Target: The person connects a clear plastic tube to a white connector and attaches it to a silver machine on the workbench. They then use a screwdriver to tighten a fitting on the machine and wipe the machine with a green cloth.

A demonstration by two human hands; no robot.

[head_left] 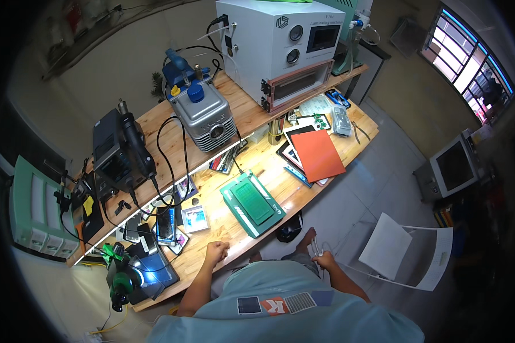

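Note:
My left hand (pixel 216 252) rests at the near edge of the wooden workbench (pixel 212 197), its fingers curled in and nothing visible in them. Down beside my right leg, my right hand (pixel 325 260) is closed around a thin, pale, loop-like object (pixel 315 247) whose kind I cannot make out. A green heating plate with a grid pattern (pixel 254 201) lies on the bench ahead of my left hand, a black cable running from its far end. Left of it sits a small clear box with a blue and white content (pixel 194 218), near several phones (pixel 166 225).
A grey pump (pixel 203 114), a hot air station (pixel 117 148) and a white laminating machine (pixel 274 51) stand on the raised shelf. An orange sheet (pixel 317 155) covers part of some tablets. A green microscope (pixel 120 280) is at left, a white chair (pixel 392 251) at right.

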